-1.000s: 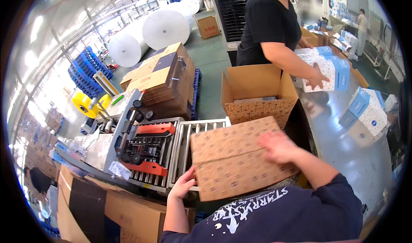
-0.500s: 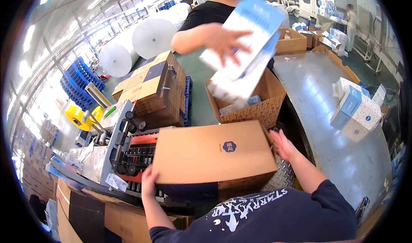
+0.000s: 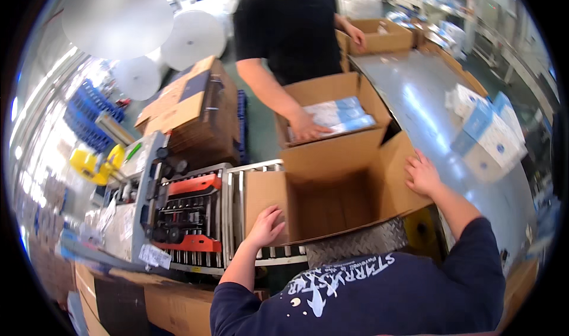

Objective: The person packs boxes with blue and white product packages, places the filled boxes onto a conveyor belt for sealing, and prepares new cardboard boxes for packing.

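Handling the open carton [image 3: 335, 158]: it lies toward four o'clock from the middle of my view, mouth tipped up to me, showing only bare brown board inside
Left hand [image 3: 265, 226]: near eight o'clock of the mouth, fingers loose and slightly spread on the folded-out left flap [image 3: 264, 188]; I see no pinch there
Right hand [image 3: 422, 174]: between two and three o'clock, fingers at the outer edge of the right flap [image 3: 394, 170]; I cannot tell whether my thumb clamps it from behind
Weight: light, I judge, since I see no load in it
Board: stiff along walls and corners, springy at the flap creases, likely to sway if I carry it by the flaps alone
Surface: dry, matt cardboard, so I expect decent friction, though cut edges may scrape my fingers
Best hold: flat palms low on the side walls at three and nine o'clock, squeezing gently so the sides don't bow in
Neighbouring carton [image 3: 329, 90]: just beyond at twelve o'clock, with white-and-blue packs [image 3: 347, 113] in it and a co-worker's hand [image 3: 309, 127] over them, so finger room looks tight there
Underneath: roller conveyor [image 3: 236, 211] at nine o'clock, metal treadplate [image 3: 361, 244] showing between five and six
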Action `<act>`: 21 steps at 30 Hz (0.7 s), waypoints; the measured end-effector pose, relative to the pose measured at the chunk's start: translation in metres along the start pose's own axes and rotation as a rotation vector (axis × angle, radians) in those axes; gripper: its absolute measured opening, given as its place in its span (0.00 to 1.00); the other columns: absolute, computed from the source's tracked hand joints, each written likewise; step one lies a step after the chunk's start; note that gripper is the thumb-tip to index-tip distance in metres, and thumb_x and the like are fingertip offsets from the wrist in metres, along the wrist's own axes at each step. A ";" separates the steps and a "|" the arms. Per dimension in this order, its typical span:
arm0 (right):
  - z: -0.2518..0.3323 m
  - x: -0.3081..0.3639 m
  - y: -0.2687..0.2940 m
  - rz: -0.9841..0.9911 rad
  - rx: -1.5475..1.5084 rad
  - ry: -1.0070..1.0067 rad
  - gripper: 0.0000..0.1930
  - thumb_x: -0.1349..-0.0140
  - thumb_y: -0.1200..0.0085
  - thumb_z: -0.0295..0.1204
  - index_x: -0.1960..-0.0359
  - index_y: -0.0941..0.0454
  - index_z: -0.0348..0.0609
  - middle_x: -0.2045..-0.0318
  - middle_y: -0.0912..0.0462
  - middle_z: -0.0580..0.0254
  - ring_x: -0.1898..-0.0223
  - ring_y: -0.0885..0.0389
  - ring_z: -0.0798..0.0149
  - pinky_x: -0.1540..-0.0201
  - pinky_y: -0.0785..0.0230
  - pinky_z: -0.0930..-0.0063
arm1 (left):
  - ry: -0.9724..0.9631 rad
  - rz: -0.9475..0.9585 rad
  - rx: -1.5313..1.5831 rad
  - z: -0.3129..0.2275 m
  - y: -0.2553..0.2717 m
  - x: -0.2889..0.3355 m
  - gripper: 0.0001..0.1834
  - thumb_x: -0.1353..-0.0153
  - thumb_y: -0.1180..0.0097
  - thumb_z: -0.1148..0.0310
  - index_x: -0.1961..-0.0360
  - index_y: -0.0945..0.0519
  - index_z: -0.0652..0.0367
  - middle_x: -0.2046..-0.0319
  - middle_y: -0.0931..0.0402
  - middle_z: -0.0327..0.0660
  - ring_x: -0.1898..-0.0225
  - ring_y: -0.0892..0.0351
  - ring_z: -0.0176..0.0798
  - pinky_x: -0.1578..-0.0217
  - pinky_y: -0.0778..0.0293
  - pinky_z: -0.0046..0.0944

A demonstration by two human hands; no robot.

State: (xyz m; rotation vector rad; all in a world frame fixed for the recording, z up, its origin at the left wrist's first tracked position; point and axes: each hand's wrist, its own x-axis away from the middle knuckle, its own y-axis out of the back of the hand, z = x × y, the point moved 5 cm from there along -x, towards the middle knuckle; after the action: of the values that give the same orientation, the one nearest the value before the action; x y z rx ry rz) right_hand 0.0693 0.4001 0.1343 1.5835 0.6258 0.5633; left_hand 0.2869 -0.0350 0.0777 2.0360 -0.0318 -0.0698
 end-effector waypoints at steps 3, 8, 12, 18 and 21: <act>-0.010 0.034 -0.066 0.072 -0.040 -0.221 0.40 0.50 0.45 0.56 0.39 0.37 0.47 0.35 0.43 0.56 0.32 0.53 0.48 0.36 0.53 0.47 | 0.135 0.041 -0.145 -0.013 -0.042 0.013 0.43 0.50 0.41 0.45 0.37 0.38 0.56 0.35 0.48 0.51 0.32 0.56 0.57 0.36 0.56 0.58; 0.098 0.022 -0.120 0.423 -0.685 -0.443 0.51 0.53 0.42 0.43 0.34 0.59 0.29 0.34 0.54 0.36 0.32 0.53 0.45 0.32 0.54 0.62 | 0.687 -0.112 -0.012 0.058 -0.073 0.046 0.61 0.62 0.31 0.55 0.32 0.56 0.59 0.31 0.64 0.55 0.30 0.67 0.57 0.35 0.58 0.55; 0.109 0.005 -0.179 0.396 -1.012 -0.237 0.50 0.59 0.42 0.31 0.34 0.58 0.29 0.44 0.36 0.33 0.43 0.32 0.47 0.43 0.37 0.64 | 0.776 -0.005 0.164 0.071 -0.070 0.056 0.62 0.65 0.36 0.64 0.31 0.63 0.58 0.31 0.70 0.58 0.32 0.69 0.65 0.34 0.63 0.54; -0.031 0.044 -0.068 0.394 -0.607 -0.240 0.30 0.51 0.44 0.39 0.46 0.31 0.36 0.58 0.21 0.43 0.56 0.22 0.50 0.54 0.29 0.59 | 0.637 0.084 0.139 -0.020 -0.142 0.003 0.63 0.65 0.38 0.63 0.33 0.67 0.64 0.34 0.69 0.69 0.32 0.70 0.66 0.34 0.69 0.53; -0.143 0.074 -0.015 0.097 -0.858 -0.407 0.31 0.51 0.40 0.37 0.43 0.32 0.44 0.50 0.24 0.46 0.49 0.26 0.47 0.47 0.33 0.60 | 0.645 0.110 0.231 -0.083 -0.167 -0.032 0.62 0.60 0.39 0.61 0.34 0.69 0.68 0.34 0.72 0.68 0.31 0.74 0.62 0.33 0.69 0.49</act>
State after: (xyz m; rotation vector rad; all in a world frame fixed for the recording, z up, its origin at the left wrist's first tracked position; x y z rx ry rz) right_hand 0.0253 0.5557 0.1337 0.8667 -0.0285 0.4676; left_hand 0.2594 0.1157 -0.0329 2.1934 0.2637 0.6856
